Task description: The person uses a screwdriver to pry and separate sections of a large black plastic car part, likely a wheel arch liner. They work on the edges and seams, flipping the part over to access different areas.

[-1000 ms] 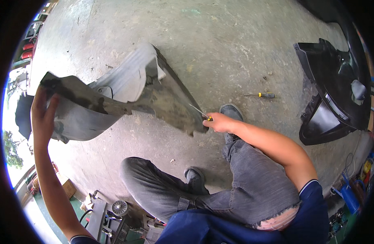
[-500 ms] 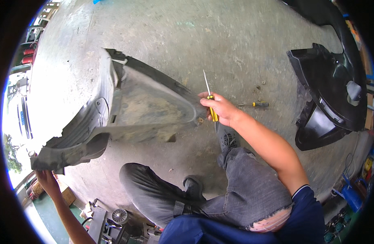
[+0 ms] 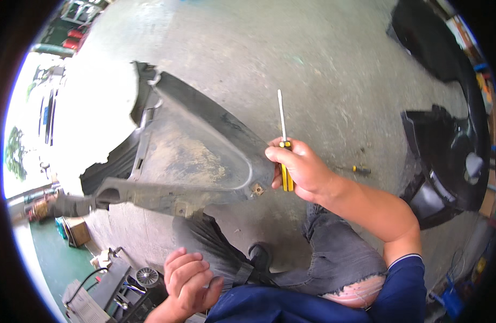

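Observation:
My right hand point(image 3: 308, 171) is closed around the yellow-and-black handle of a screwdriver point(image 3: 286, 178), its bare shaft standing up past the fingers. Thumb and fingers of the same hand also pinch the narrow right end of a dirty grey plastic wheel arch liner point(image 3: 188, 161). The liner stretches out to the left above my knees, its curved, ribbed side toward the bright doorway. A small rusty metal clip point(image 3: 257, 189) sits near the pinched end. Below the liner, my left hand point(image 3: 187, 281) hangs free with loosely bent fingers, thumb apart, holding nothing.
A second screwdriver point(image 3: 361, 169) lies on the concrete floor beyond my right wrist. To the right rests a large black plastic bumper panel point(image 3: 434, 129). Lower left, a cluttered stand with a spoked wheel point(image 3: 147, 276) is beside a cardboard box point(image 3: 77, 231).
My left hand has let go of the liner's far left end and come in toward my lap. My right hand still grips the liner and screwdriver; the view has shifted.

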`<control>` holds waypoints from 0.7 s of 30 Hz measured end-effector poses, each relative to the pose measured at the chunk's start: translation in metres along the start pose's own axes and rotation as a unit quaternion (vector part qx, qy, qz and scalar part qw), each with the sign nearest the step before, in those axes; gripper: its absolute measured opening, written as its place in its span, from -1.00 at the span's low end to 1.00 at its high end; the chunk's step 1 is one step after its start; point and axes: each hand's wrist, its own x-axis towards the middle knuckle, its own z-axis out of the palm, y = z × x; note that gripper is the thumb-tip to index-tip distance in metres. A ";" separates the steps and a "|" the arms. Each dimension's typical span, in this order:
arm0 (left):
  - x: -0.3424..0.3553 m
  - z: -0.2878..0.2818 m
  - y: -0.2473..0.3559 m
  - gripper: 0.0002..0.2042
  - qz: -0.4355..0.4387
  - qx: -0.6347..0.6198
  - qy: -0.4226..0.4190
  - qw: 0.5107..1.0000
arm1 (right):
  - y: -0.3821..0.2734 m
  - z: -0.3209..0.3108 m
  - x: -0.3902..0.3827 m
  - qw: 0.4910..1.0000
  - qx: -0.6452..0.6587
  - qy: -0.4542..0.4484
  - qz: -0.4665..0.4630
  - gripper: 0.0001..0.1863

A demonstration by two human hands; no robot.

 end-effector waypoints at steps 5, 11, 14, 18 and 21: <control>0.073 -0.049 -0.005 -0.46 -0.024 0.231 -0.033 0.972 | -0.034 0.074 -0.025 1.000 -0.023 -0.011 0.004 -0.84; 0.088 -0.105 -0.070 -0.51 0.011 0.327 0.043 0.944 | -0.048 0.171 -0.020 0.995 -0.024 -0.101 0.002 -0.83; 0.099 -0.143 -0.100 -0.58 0.083 0.312 0.039 0.946 | -0.054 0.198 -0.025 0.992 0.001 -0.124 0.020 -0.83; 0.123 -0.156 -0.102 -0.71 0.160 0.287 0.056 0.943 | -0.064 0.159 -0.035 0.953 -0.080 -0.287 -0.062 -0.76; 0.134 -0.162 -0.095 -0.80 0.185 0.288 0.090 0.935 | -0.066 0.134 -0.043 0.910 -0.264 -0.227 -0.225 -0.63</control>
